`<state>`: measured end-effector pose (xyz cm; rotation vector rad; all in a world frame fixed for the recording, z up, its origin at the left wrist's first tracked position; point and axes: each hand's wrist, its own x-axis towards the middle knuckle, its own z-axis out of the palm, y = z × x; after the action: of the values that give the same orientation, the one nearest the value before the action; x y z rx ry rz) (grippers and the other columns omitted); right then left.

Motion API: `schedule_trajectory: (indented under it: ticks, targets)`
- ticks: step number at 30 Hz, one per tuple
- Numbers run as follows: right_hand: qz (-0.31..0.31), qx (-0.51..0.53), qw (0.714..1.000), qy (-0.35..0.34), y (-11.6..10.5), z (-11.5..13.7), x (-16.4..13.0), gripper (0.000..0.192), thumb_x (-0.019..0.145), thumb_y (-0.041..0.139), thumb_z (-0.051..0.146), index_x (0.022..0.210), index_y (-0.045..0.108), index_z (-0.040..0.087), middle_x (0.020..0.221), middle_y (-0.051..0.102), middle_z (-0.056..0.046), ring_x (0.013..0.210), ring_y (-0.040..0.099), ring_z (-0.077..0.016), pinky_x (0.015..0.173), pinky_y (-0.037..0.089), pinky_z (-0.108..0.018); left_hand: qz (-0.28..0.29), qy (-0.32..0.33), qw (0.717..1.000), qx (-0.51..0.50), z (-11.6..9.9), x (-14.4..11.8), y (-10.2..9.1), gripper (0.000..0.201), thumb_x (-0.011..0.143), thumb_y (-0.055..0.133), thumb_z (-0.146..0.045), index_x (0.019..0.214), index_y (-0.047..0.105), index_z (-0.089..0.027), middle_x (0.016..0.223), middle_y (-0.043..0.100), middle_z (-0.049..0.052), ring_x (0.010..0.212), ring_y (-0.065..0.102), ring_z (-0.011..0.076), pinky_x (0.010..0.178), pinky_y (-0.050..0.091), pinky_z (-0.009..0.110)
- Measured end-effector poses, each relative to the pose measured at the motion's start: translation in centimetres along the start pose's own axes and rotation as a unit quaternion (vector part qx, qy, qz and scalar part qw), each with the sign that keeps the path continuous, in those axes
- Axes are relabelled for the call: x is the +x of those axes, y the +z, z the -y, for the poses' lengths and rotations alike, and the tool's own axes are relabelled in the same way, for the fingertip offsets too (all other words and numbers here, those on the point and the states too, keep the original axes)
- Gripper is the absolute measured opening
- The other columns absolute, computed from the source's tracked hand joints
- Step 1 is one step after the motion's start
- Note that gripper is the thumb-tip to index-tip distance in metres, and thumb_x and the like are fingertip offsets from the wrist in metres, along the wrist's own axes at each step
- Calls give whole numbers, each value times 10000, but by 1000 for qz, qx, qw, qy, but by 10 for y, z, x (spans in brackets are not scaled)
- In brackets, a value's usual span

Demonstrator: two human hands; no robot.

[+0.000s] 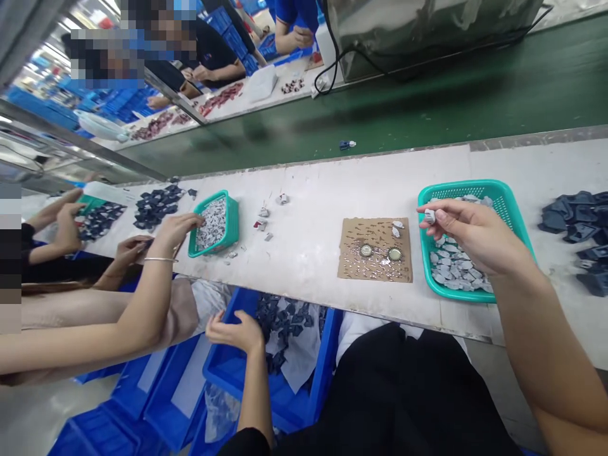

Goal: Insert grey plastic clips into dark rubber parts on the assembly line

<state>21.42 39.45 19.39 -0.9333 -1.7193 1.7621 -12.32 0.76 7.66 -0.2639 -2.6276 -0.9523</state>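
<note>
My right hand (479, 231) pinches a small light-grey plastic piece (429, 216) between thumb and fingers, above the left rim of a green basket (515, 218). Many similar grey pieces (456, 266) lie in that basket. To its left is a square of brown cardboard (354, 237) with shiny wet-looking spots, two round metal caps (394, 254) and a couple of grey pieces (397, 229) on it. My left hand (240, 332) hovers by the table's front edge, over a blue bin (223, 361) of dark pieces (285, 323). Its fingers are loosely bent and apart, with nothing visible in them.
Dark moulded parts (577, 215) are heaped at the right. A co-worker's hand (175, 231) reaches to another green basket (232, 218) on the left. A green belt (294, 136) runs behind the table, with a small dark part (347, 145) on it. Blue crates (109, 430) stand below left.
</note>
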Motion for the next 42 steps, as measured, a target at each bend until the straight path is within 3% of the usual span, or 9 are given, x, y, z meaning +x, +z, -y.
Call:
schedule_trajectory:
  ticks: [3,7,16,21,26,31,33,37,42]
  targets:
    - [33,64,997,29,-2,3,-1,520,771,861,676,1049,810,240,911,738,-72,793,644,-191,698,537,-350,27,-103,992,74,40,-40,-10,418,649,609,-373,881,277,-270,1106,479,87,1481,338,517,1197,206,843]
    - [69,112,990,49,-6,6,-2,415,801,878,591,1034,797,258,884,729,-39,751,630,-163,739,561,-353,153,-163,964,143,67,-85,-19,344,638,606,-445,785,355,-263,969,571,91,1337,553,511,1030,449,776]
    - [73,156,982,74,-3,16,-2,382,729,923,605,806,767,264,818,734,6,666,627,-124,666,585,-282,276,-141,928,206,68,-104,-17,254,787,504,-519,770,444,-273,874,627,50,1316,650,427,1065,524,621]
    - [63,188,975,98,-2,20,-3,346,710,958,517,876,794,261,793,727,8,670,640,-119,647,578,-256,352,-91,907,213,44,-108,-32,261,881,503,-507,860,609,-269,921,716,91,1202,729,399,973,571,477]
    - [44,198,971,125,-1,22,-6,440,692,980,468,1034,793,266,783,739,3,653,644,-127,657,577,-269,380,-99,883,256,25,-97,-44,387,927,486,-534,1005,710,-229,817,719,131,1083,754,474,850,548,500]
    - [63,189,974,108,-1,24,-8,375,734,972,462,947,763,236,800,760,-17,666,652,-107,688,575,-249,406,-150,867,245,7,-54,-44,389,848,625,-413,1109,713,-139,1139,772,236,1236,710,457,983,563,515]
    - [71,180,976,101,-2,25,-8,388,700,992,485,866,744,239,781,757,-10,656,658,-103,668,573,-234,444,-173,859,185,-11,-35,-48,458,811,698,-438,1156,713,-138,1248,759,224,1182,745,387,962,604,452]
    - [56,146,983,93,-2,27,-8,425,629,1019,524,813,735,267,701,716,11,653,671,-128,626,569,-249,535,-167,826,-57,-68,-12,-61,607,635,919,-567,1092,754,-203,1253,773,145,1070,768,306,876,651,373]
    - [50,107,989,85,0,27,-8,476,582,1034,543,822,725,271,679,705,9,647,667,-141,626,558,-276,525,-119,763,-358,-145,-25,-37,444,538,1023,-330,903,797,-219,1078,820,80,941,764,201,695,622,230]
